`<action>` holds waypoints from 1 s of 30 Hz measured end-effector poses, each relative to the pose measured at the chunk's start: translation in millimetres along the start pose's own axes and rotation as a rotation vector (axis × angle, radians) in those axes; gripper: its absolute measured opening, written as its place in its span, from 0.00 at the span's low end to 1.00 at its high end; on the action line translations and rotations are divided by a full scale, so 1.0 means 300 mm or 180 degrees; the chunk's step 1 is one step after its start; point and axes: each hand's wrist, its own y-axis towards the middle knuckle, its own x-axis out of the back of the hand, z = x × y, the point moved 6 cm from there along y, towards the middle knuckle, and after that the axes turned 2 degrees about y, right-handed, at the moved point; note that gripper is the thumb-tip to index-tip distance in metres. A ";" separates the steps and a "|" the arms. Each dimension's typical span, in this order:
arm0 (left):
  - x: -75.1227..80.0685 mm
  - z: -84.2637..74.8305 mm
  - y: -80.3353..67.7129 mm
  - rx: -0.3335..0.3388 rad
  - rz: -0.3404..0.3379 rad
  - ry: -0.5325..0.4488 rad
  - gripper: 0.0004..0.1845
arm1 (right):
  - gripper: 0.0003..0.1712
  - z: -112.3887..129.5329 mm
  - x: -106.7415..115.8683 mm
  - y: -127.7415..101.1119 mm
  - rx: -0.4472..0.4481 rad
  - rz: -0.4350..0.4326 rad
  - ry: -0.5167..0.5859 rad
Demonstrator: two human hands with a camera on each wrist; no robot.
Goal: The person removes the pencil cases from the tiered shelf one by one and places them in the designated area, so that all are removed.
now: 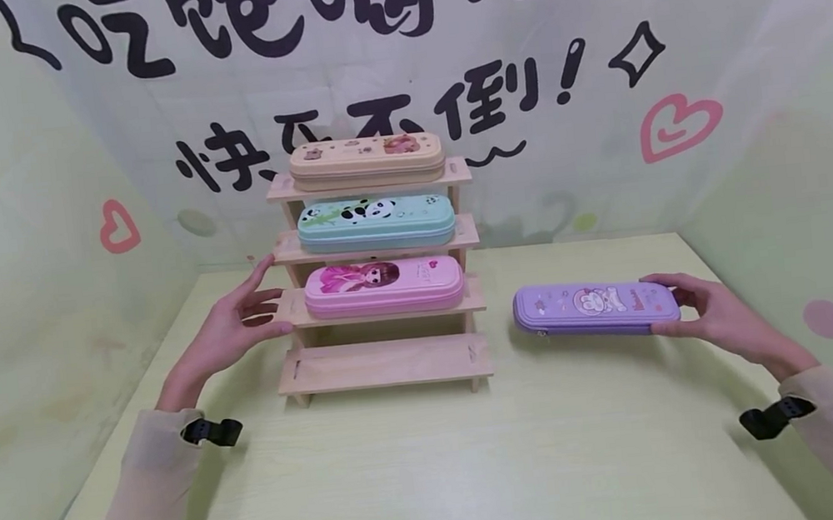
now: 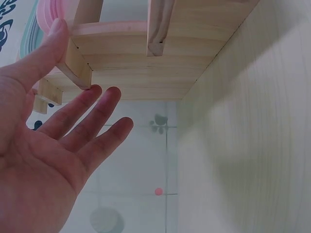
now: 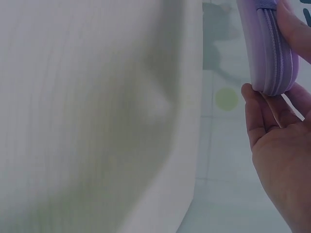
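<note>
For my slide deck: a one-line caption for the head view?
Right hand holds a purple pencil case beside a wooden rack; left hand touches it.

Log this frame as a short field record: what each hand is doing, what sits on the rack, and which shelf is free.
left hand: left hand, fingers straight, touching the left end of the wooden rack by the third shelf
right hand: right hand grips the right end of the purple pencil case, held level to the right of the rack
top shelf: beige pencil case
second shelf: teal panda pencil case
third shelf: pink pencil case
bottom shelf: nothing on it
surface: pale green table
</note>
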 end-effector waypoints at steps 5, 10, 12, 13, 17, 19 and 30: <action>0.003 -0.006 0.004 -0.0006 -0.0003 0.0006 0.58 | 0.39 -0.045 0.010 0.031 -0.0205 0.0026 -0.0038; 0.005 -0.005 0.004 0.0014 -0.0011 0.0008 0.58 | 0.40 -0.094 0.015 0.072 -0.0415 0.0045 -0.0106; 0.005 -0.003 0.002 0.0019 -0.0006 0.0007 0.58 | 0.40 -0.113 0.017 0.089 -0.0451 0.0056 -0.0125; 0.004 -0.002 0.001 0.0019 -0.0005 0.0007 0.58 | 0.40 -0.121 0.019 0.097 -0.0463 0.0059 -0.0131; 0.002 0.001 -0.002 0.0027 0.0002 0.0004 0.58 | 0.40 -0.148 0.027 0.123 -0.0477 0.0081 -0.0159; 0.002 0.002 -0.004 0.0030 -0.0002 0.0005 0.58 | 0.40 -0.159 0.031 0.135 -0.0514 0.0097 -0.0134; 0.001 -0.001 0.001 0.0016 -0.0009 0.0007 0.57 | 0.43 -0.229 0.053 0.172 -0.0812 0.0177 -0.0122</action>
